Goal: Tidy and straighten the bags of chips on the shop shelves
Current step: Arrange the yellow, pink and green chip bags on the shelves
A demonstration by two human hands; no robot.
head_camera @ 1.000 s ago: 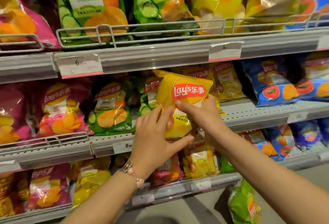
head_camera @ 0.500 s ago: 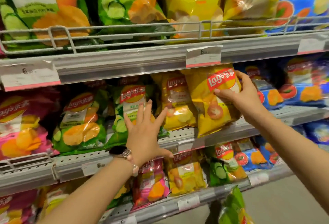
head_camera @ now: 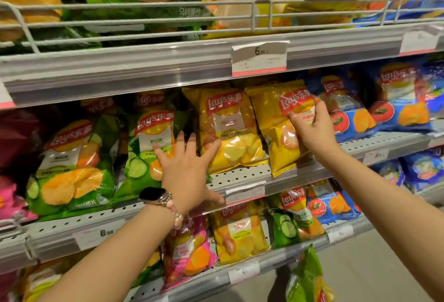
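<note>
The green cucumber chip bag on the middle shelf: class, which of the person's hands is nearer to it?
Left. The left hand lies spread open over the green cucumber bag, fingers touching it. The right hand grips a yellow bag well to its right.

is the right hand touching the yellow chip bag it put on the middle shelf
Touching. The head view shows the right hand gripping the yellow bag, fingers curled over its right edge and thumb pressed on its front.

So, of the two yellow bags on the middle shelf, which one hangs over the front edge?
The right yellow bag, gripped by the right hand: its bottom corner hangs past the shelf lip. The left yellow bag sits fully on the shelf.
</note>
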